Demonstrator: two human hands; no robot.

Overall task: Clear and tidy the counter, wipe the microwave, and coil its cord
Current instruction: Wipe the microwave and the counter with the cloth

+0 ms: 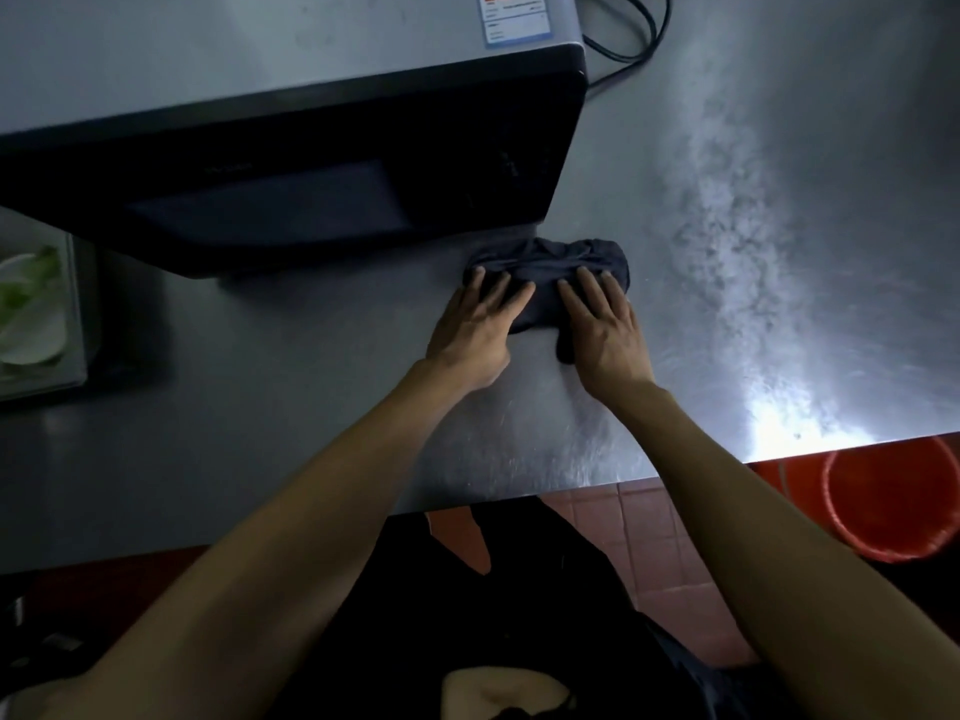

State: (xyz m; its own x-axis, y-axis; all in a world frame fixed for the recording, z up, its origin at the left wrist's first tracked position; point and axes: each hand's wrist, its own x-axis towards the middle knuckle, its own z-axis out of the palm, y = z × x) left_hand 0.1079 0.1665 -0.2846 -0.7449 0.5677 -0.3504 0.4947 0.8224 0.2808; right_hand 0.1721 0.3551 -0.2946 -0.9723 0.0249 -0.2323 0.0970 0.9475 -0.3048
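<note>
Both hands flat on the dark cloth — left hand and right hand press with straight fingers, likely folding it. Cloth sits on the steel counter, just beside the microwave; cord behind, uncoiled.

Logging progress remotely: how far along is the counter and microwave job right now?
Done: the steel counter by the microwave is bare. In hand: left hand and right hand press flat on the dark cloth. Left: the black cord lies uncoiled behind it; whether the microwave is wiped can't be told.
</note>
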